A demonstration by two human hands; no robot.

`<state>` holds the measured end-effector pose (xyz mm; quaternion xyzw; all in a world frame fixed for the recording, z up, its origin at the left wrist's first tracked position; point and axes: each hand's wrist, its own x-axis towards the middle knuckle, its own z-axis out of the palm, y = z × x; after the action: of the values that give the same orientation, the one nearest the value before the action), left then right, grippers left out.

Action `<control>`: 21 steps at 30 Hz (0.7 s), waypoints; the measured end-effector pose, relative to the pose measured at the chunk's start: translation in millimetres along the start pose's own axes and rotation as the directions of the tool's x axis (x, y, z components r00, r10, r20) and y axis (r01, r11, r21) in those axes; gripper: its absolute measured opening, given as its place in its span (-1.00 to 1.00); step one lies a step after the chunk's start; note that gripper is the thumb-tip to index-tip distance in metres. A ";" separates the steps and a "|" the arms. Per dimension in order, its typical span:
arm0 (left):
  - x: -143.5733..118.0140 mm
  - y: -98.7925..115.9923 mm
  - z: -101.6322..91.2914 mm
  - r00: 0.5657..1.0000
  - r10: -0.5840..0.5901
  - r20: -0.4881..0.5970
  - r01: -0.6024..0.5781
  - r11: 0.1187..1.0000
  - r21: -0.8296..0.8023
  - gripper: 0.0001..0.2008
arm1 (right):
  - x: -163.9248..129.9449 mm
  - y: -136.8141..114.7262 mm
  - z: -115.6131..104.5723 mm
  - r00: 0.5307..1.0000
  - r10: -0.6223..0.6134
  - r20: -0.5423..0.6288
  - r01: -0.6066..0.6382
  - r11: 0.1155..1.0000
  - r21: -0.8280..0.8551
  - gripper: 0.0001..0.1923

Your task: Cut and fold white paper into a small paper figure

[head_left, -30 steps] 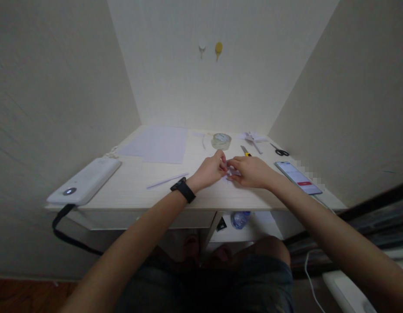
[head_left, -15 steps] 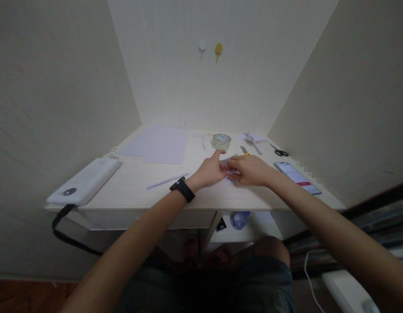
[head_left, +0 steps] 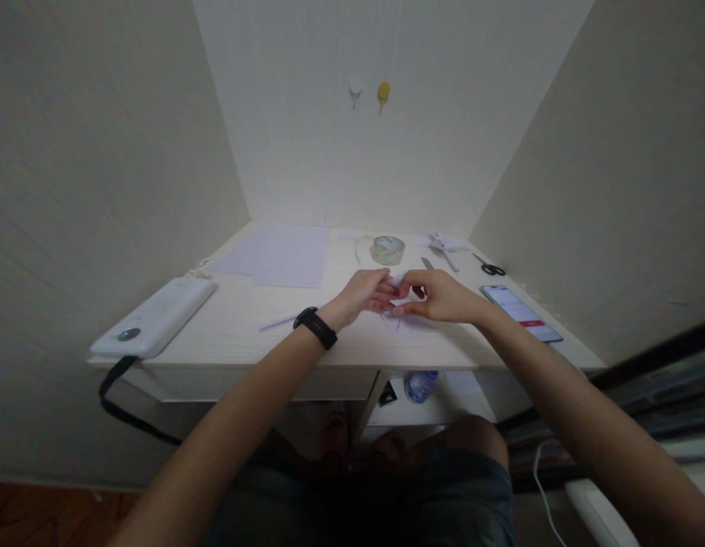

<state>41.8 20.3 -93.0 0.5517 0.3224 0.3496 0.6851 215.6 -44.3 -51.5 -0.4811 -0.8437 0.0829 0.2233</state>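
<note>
A folded piece of white paper (head_left: 393, 322) lies between my hands, just above the desk, with pointed flaps hanging toward the front edge. My left hand (head_left: 368, 292), a black watch on its wrist, is turned partly palm up and holds the paper's left side between thumb and fingers. From the right, my right hand (head_left: 437, 296) pinches a flap between thumb and forefinger. Fingers cover much of the paper, so its full shape is hidden. Behind my right hand the blade of a utility knife (head_left: 426, 263) shows. A roll of clear tape (head_left: 387, 250) sits just beyond the hands.
White paper sheets (head_left: 289, 254) lie back left, with a thin rolled paper stick (head_left: 276, 323) nearer. A white device (head_left: 153, 317) with a black strap is at left. A paper pinwheel (head_left: 444, 248), black scissors (head_left: 490, 267) and a phone (head_left: 521, 313) lie right. Walls enclose the desk.
My left hand has rolled over so that its palm shows more. The paper has been raised and its flaps show more clearly. My right fingers now pinch one flap.
</note>
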 end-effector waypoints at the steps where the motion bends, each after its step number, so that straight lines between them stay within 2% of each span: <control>1: 0.4 -0.3 -0.2 1.000 0.008 0.001 -0.008 1.000 -0.005 -0.67 | -0.5 1.0 0.3 1.000 0.012 0.001 -0.012 0.999 0.034 -0.72; 4: 1.5 -0.4 -0.7 1.000 0.009 0.012 -0.009 1.000 -0.002 -0.65 | -2.3 7.6 2.6 0.999 0.048 0.006 -0.049 0.984 0.171 -0.68; 8: 0.8 1.3 -1.0 1.000 -0.012 0.018 0.013 0.999 -0.039 -0.69 | -1.8 18.1 9.2 0.996 0.087 0.033 -0.093 0.916 0.390 -0.64; 12: 0.6 3.2 -2.4 0.998 -0.057 0.015 0.058 0.994 -0.097 -0.76 | 4.1 18.9 11.5 0.994 0.045 0.096 -0.090 0.843 0.530 -0.64; 14: 1.7 3.2 -4.1 0.997 -0.070 0.026 0.072 0.990 -0.121 -0.79 | 7.2 16.4 8.6 0.992 0.013 0.128 -0.081 0.837 0.540 -0.65; 18: 4.7 2.8 -7.9 0.993 -0.105 -0.054 0.094 0.982 -0.165 -0.75 | 11.4 12.6 -1.9 0.971 -0.052 0.232 -0.061 0.889 0.453 -0.67; 21: 5.6 4.0 -8.7 0.989 -0.138 -0.056 0.121 0.965 -0.231 -0.76 | 14.3 11.4 -9.3 0.954 -0.101 0.281 -0.022 0.915 0.402 -0.67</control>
<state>37.2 30.2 -90.9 0.4346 0.3401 0.3583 0.7531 222.5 -26.8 -43.0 -0.3900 -0.8421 0.3204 0.1901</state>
